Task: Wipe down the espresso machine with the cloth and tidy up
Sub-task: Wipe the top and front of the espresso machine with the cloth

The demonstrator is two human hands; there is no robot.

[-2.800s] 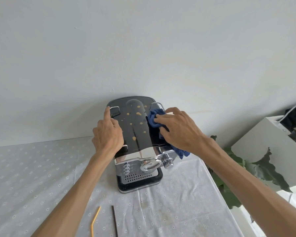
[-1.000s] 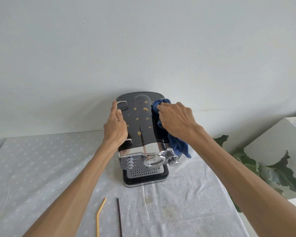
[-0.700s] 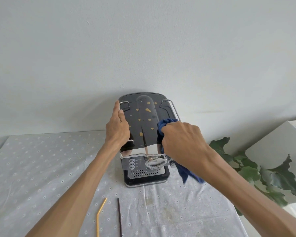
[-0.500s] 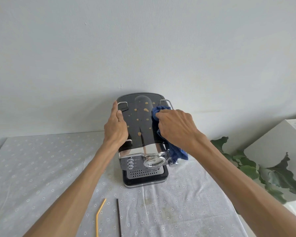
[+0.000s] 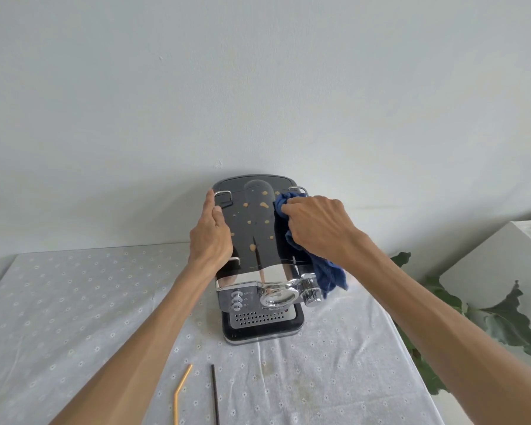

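A black and chrome espresso machine (image 5: 258,228) stands on the table against the wall, its glossy top dotted with tan drops. My left hand (image 5: 210,237) grips the machine's left edge, fingers flat along the side. My right hand (image 5: 316,228) is closed on a dark blue cloth (image 5: 328,277) and presses it onto the right side of the top, near the right rail. The cloth's loose end hangs down past the machine's right side, beside the chrome knob.
The table carries a white flowered tablecloth (image 5: 74,302). A bent yellow straw (image 5: 181,391) and a dark straw (image 5: 215,394) lie in front of the machine. A leafy plant (image 5: 488,320) and a white box (image 5: 497,265) stand to the right of the table.
My right hand slid the cloth forward along the right side of the top, then back toward the far end. My left hand has stayed on the left edge.
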